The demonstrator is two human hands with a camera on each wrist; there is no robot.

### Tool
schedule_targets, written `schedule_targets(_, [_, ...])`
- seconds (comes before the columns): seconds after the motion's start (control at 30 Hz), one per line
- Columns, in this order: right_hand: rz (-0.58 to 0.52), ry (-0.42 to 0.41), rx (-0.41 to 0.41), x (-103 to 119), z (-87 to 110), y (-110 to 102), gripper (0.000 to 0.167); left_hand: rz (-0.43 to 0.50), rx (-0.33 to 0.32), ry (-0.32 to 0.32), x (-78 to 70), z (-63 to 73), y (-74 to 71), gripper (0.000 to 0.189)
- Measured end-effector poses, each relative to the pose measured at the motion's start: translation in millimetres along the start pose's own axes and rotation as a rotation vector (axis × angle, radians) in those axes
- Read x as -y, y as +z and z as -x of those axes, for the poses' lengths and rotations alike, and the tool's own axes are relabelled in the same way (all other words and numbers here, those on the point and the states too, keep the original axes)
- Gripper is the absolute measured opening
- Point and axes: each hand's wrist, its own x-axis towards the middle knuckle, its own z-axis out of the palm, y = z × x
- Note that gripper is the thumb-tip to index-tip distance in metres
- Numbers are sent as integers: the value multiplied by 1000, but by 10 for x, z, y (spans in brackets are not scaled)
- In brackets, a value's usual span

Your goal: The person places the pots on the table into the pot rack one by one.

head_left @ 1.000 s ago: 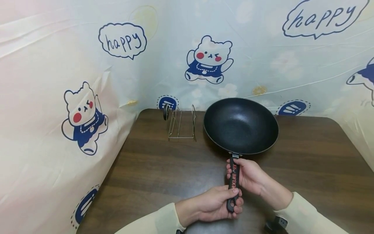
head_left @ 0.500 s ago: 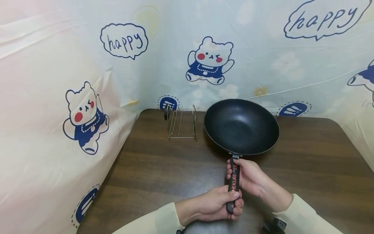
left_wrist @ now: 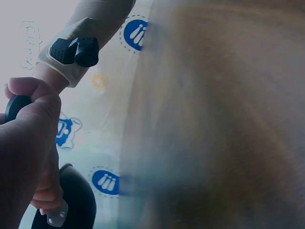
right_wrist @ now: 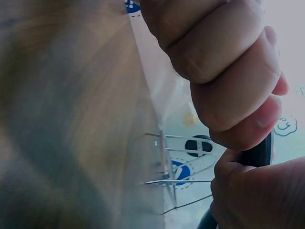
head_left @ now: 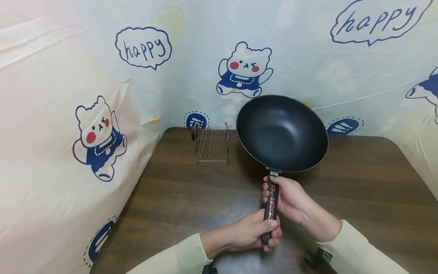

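Note:
A black wok with a long handle is held tilted up over the table, its dark inside facing me in the head view. My right hand grips the upper part of the black handle, just below the metal bracket. Lower down, my left hand wraps round the handle's end, thumb on top over the red lettering. The wok's underside shows at the lower left of the left wrist view. Curled fingers fill the upper right of the right wrist view and hide much of the handle.
On the brown wooden table, left of the wok, stands a wire rack with a black round piece at its side. A patterned curtain hangs behind and along the left edge.
Over the last half second the wok has risen and tipped further up toward me, its far rim now higher against the curtain. Both hands moved up slightly with the handle, keeping their grip.

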Motion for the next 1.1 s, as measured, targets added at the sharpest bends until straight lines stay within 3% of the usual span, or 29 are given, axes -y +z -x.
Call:
schedule_targets(0.17, [-30, -32, 26, 46, -17, 93, 18, -121, -2, 63, -113, 22, 19, 6])
schedule_targets(0.33, [-69, -54, 38, 71, -33, 168, 19, -329, -18, 128, -196, 52, 4, 12])
schedule_targets(0.5, [-116, -80, 49, 86, -72, 237, 22, -592, -160, 138, -268, 88, 32, 12])
schedule_targets(0.6, [-142, -96, 59, 91, -99, 269, 23, -700, -248, 135, -308, 105, 75, 8])
schedule_targets(0.83, [-182, -92, 86, 83, -168, 315, 22, -828, -340, 87, -360, 125, 142, 7])
schedule_targets(1.1, [-233, -81, 182, 61, -264, 324, 24, -1013, -489, 40, -365, 131, 161, 7])
